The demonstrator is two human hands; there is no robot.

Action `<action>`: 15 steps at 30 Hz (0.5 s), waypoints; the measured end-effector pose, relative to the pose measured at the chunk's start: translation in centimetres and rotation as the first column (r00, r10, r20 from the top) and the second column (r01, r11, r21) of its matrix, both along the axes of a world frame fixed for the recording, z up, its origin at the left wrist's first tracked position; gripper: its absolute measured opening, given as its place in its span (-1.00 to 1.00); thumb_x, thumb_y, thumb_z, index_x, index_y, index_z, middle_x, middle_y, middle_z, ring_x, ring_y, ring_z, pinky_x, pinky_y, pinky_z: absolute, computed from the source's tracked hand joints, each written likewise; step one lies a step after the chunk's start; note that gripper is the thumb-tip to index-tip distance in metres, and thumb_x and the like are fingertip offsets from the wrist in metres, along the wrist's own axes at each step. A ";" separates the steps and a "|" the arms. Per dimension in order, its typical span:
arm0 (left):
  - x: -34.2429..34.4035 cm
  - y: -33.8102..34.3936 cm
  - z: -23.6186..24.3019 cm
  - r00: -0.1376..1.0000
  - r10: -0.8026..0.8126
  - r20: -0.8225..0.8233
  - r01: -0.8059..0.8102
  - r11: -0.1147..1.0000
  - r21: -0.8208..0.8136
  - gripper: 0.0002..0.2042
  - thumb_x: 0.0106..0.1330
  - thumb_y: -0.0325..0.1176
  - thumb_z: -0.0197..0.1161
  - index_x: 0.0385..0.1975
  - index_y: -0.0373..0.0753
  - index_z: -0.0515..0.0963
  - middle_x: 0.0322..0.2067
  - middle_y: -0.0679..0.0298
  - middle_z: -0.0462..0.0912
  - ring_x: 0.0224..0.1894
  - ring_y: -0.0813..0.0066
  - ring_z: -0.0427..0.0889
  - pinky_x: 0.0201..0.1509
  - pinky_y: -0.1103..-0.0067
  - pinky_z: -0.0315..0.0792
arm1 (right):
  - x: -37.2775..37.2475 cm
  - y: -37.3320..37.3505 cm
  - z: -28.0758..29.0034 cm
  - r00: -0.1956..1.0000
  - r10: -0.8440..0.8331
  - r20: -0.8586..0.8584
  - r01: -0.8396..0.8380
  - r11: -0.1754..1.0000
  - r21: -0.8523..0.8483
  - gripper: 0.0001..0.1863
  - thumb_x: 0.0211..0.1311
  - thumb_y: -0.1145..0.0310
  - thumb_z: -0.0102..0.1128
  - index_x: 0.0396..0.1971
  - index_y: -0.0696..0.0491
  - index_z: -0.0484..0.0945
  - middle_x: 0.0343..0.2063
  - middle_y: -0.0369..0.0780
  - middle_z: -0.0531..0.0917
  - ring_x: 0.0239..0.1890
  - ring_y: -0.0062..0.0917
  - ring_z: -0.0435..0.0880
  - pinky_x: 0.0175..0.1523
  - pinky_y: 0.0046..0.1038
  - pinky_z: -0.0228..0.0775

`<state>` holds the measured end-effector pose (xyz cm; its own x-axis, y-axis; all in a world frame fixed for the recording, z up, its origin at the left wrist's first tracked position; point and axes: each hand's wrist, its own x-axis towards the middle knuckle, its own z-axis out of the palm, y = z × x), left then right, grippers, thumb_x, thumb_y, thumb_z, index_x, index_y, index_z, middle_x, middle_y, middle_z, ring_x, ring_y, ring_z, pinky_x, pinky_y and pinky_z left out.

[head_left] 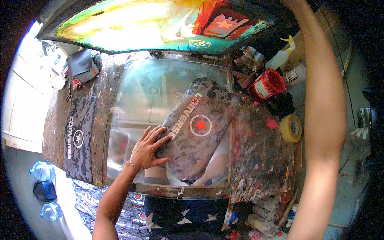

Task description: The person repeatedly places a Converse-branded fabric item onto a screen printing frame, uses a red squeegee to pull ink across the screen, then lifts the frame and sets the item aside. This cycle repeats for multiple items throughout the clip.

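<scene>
My left hand [148, 150] lies flat, fingers spread, on the lower left edge of a grey camouflage fabric piece [204, 152] printed with pale lettering and a red star in a ring. The fabric rests at a slant on a glossy, see-through panel [136, 94] framed by worn wood. My right forearm [324, 120] stretches up along the right side to the top edge, where the hand goes out of view. Above the panel tilts a printing screen [124, 28], bright with yellow, teal and red stains.
A second camouflage piece [80, 108], scissors [69, 95] and dark sheets [80, 64] are at left. At right are a red paint tub [269, 85], spray bottle [277, 58], tape roll [291, 129] and several bottles [264, 224]. Water jugs [42, 171] stand below left; printed fabric [86, 204] lies nearby.
</scene>
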<state>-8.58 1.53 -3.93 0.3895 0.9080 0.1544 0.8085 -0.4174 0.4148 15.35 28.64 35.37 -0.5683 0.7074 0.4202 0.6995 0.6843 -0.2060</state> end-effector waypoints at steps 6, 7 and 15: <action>0.2 0.0 0.3 1.000 -0.002 0.021 0.002 1.000 0.004 -0.18 0.09 0.21 0.44 0.37 0.01 0.43 0.44 0.08 0.30 0.50 -0.01 0.24 0.61 0.07 -0.02 | -0.2 -0.3 0.0 0.997 0.020 -0.072 -0.027 0.995 -0.100 -0.53 0.43 0.04 0.00 -0.05 0.09 0.73 -0.23 -0.13 0.79 -0.25 -0.47 0.68 -0.04 -0.39 0.46; 0.3 0.1 0.3 1.000 0.001 0.018 -0.001 1.000 0.002 -0.18 0.09 0.21 0.44 0.37 0.00 0.43 0.44 0.08 0.30 0.50 -0.02 0.24 0.61 0.07 -0.02 | -0.1 -0.3 0.0 0.997 0.034 -0.076 -0.041 0.995 -0.093 -0.53 0.43 0.04 0.01 -0.05 0.10 0.73 -0.25 -0.15 0.78 -0.27 -0.48 0.67 -0.05 -0.39 0.46; 2.1 -1.0 1.2 0.980 0.155 0.125 -0.161 0.986 0.035 -0.32 0.18 0.00 0.47 0.30 -0.09 0.50 0.31 -0.01 0.40 0.40 -0.02 0.34 0.52 0.15 0.17 | 0.1 1.4 -0.2 0.998 0.042 -0.043 -0.044 0.998 -0.050 -0.52 0.41 0.01 0.03 -0.03 0.07 0.72 -0.20 -0.07 0.79 -0.21 -0.37 0.72 -0.03 -0.36 0.47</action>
